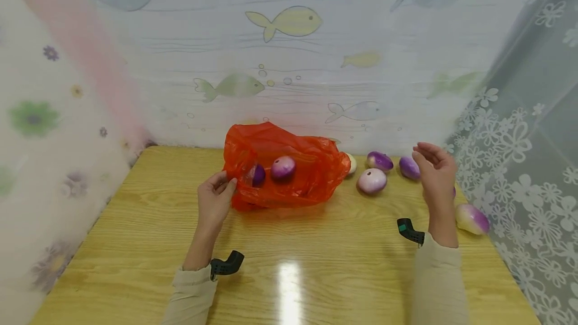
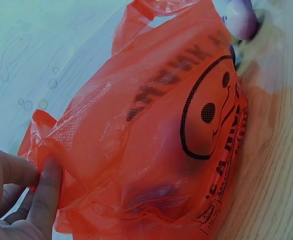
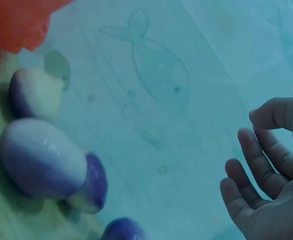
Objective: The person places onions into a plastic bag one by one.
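Observation:
My left hand (image 1: 215, 197) pinches the left edge of a red plastic bag (image 1: 293, 144) between thumb and fingers. The bag lies on its side with its mouth spread toward me, and a purple-and-white turnip (image 1: 283, 168) shows inside, with a darker purple one (image 1: 258, 175) beside it. In the left wrist view the bag (image 2: 151, 115) bears a printed smiling face, and dark shapes show through the film. My right hand (image 1: 439, 172) is raised at the right, fingers loosely bent and holding nothing. Nearest it is a purple turnip (image 1: 408, 168), partly hidden.
Right of the bag several more turnips lie on the wooden table (image 1: 338, 265), among them a pale one (image 1: 372, 181) and a purple one (image 1: 380, 161). Another turnip (image 1: 472, 218) sits at the table's right edge. A fish-patterned curtain (image 1: 293, 64) hangs behind the table.

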